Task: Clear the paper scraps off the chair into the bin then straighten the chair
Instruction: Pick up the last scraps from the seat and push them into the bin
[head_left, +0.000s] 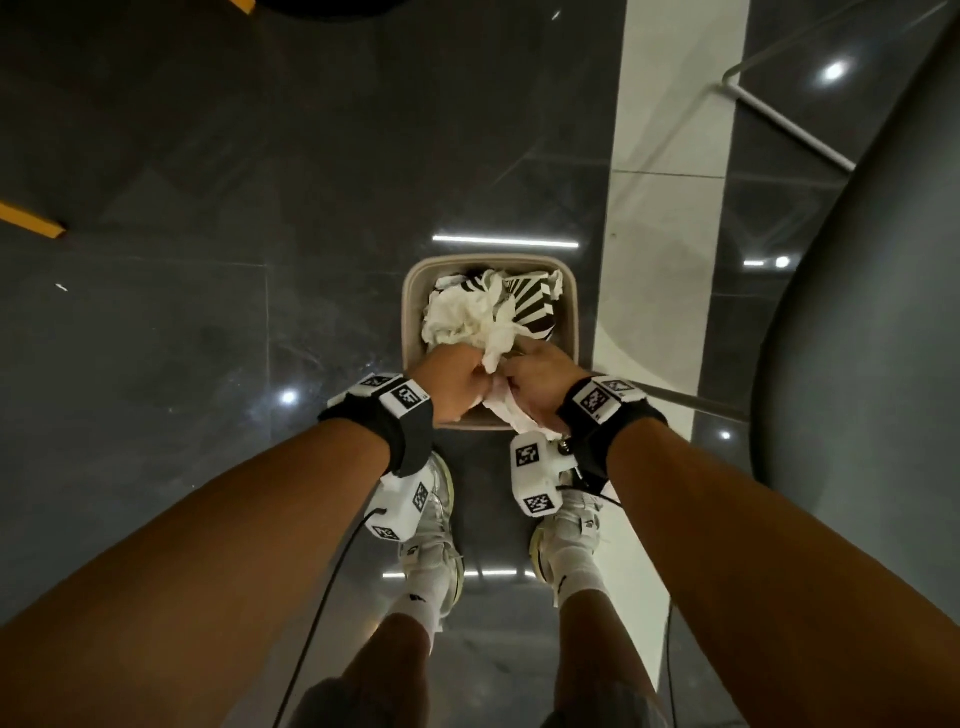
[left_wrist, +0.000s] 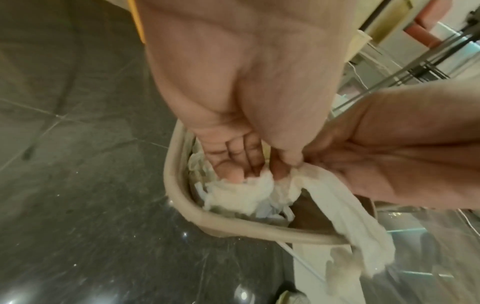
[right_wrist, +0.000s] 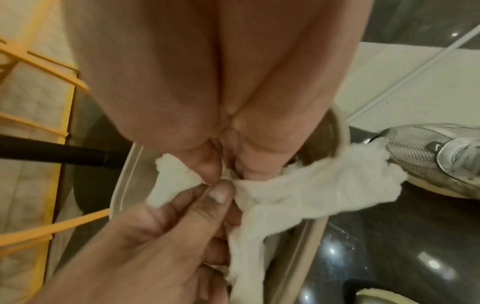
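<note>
Floor: glossy dark grey tile floor (head_left: 182, 182) w/ a white stripe (head_left: 670, 156). Beige rounded-square plastic bin (head_left: 411, 312) stands on it, directly ahead of person's grey mesh sneakers (head_left: 434, 535). Left hand (head_left: 457, 379) & right hand (head_left: 540, 382) meet over bin's near rim; fingers of both curled, pinching crumpled white paper scraps (head_left: 498, 338). One scrap drapes over rim; more white and black-striped paper inside. Dark grey curved chair seat (head_left: 872, 312) at right, white tube leg (head_left: 789, 119) beyond.

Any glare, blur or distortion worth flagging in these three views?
Head view: ceiling lights glare off the glossy floor, edges bend from the wide lens. Left wrist view: the paper is smeared, palm fills the frame. Right wrist view: soft overall, the bin rim blurred.
</note>
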